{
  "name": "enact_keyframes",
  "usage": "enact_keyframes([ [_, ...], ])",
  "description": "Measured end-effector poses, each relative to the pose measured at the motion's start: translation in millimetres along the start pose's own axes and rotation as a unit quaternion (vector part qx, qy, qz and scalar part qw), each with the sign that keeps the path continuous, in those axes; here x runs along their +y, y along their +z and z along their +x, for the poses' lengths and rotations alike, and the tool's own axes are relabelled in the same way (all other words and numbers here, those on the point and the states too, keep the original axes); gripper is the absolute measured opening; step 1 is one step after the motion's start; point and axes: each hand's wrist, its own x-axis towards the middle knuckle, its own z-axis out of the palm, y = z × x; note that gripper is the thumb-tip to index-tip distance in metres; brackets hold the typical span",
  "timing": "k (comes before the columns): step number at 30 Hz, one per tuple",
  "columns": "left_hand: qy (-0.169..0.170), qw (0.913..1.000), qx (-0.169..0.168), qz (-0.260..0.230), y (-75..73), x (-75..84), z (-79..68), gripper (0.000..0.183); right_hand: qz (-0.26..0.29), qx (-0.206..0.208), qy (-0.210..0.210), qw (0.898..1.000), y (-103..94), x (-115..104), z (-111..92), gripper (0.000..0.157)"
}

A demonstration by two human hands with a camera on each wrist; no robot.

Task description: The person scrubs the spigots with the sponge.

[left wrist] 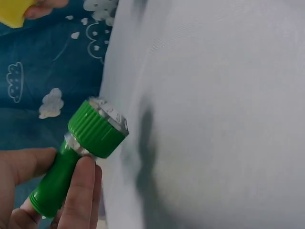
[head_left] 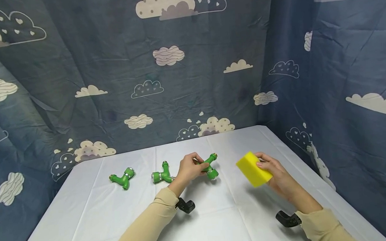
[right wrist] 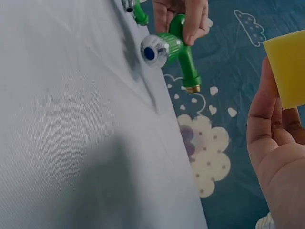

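My left hand (head_left: 190,169) pinches a green tap (head_left: 210,166) above the white table, thumb and fingers round its body. In the left wrist view the tap's ribbed green knob (left wrist: 97,128) with a silvery cap points away from the fingers. The right wrist view shows its brass threaded end (right wrist: 193,88) and a dark blue dot on the knob. My right hand (head_left: 278,174) grips a yellow sponge (head_left: 253,169), raised off the table to the right of the tap. Part of the sponge is cut off in both wrist views.
Two more green taps lie on the white-covered table (head_left: 215,219): one tap (head_left: 162,174) just left of my left hand, another tap (head_left: 123,178) farther left. A dark blue cloud-patterned curtain (head_left: 114,66) stands behind the table and along its sides. Black wrist mounts (head_left: 185,206) hang under both wrists.
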Motion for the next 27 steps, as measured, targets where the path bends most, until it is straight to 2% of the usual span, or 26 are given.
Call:
enact_keyframes([
  [7,-0.030,0.9991,0.029,0.003,15.4,-4.8,2.8,0.023,-0.024,0.015,0.002,1.000,-0.4,-4.3,8.5,0.024],
  [14,-0.051,0.9941,0.007,0.096,15.2,-8.0,-0.6,0.035,-0.049,0.037,0.017,0.998,-2.4,-1.9,15.4,0.020],
  [17,-0.039,0.9895,-0.002,0.139,13.2,-8.2,-4.5,0.037,-0.061,0.046,0.028,0.997,-3.6,-0.9,18.1,0.019],
  [22,0.006,0.9774,-0.020,0.211,11.0,-10.6,-14.6,0.039,-0.102,0.075,0.058,0.990,-3.9,-0.8,26.4,0.020],
  [27,0.029,0.9733,-0.025,0.226,8.8,-10.0,-24.2,0.038,-0.215,0.084,0.057,0.971,-7.1,0.8,50.9,0.036],
])
